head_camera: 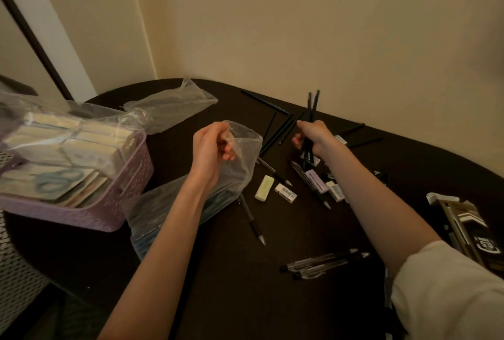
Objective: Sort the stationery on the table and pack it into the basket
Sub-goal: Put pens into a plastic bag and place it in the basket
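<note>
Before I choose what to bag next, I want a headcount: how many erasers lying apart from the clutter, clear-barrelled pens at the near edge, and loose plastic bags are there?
Erasers: 2, pale green and white sleeved.
Clear-barrelled pens: 3.
Plastic bags: 3, left hand's, far, near.
Total: 8.

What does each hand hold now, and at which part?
The left hand pinches the clear plastic bag at its top edge. The right hand grips a bundle of black pencils around its lower half.

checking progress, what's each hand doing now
left hand: pinching the clear plastic bag
right hand: gripping a bunch of black pencils
</note>
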Tool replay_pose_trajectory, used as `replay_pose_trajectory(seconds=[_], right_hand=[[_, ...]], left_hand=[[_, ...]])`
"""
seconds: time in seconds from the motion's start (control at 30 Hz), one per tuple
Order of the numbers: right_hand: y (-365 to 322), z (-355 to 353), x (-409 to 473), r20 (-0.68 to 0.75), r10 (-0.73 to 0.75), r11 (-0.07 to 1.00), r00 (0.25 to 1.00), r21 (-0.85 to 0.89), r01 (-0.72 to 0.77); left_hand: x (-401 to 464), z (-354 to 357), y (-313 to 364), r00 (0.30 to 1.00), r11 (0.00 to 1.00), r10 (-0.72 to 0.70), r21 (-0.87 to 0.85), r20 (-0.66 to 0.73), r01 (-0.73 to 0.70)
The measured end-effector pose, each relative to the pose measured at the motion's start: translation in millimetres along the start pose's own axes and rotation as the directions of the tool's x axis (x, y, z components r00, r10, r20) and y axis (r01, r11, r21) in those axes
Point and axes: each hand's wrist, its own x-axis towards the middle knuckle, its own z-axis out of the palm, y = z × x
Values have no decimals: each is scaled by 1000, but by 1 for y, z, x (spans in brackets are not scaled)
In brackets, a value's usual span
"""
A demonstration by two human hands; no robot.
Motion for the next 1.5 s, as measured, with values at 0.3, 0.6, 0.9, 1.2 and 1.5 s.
replay_pose_trajectory(seconds=[0.3,0.6,0.9,1.2,1.5], right_hand=[[-7,17,46,-145,-52,943,988,-334,0],[-12,19,44,-137,-150,802,979,-595,40],[-38,-9,-34,169,113,994,979,-28,-110],[-37,-34,-132,372,4,813,928,539,-219],[-20,-2,-181,104,-444,569,890,800,191]], left_hand=[[0,1,-1,1000,1000,19,22,18,-19],[-3,6,0,1000,1000,1,26,6,-1],[-24,26,24,998,990,-58,131,-3,58],[-67,32,47,986,948,-156,287,51,135],[-96,50,64,983,939,-152,324,99,113]])
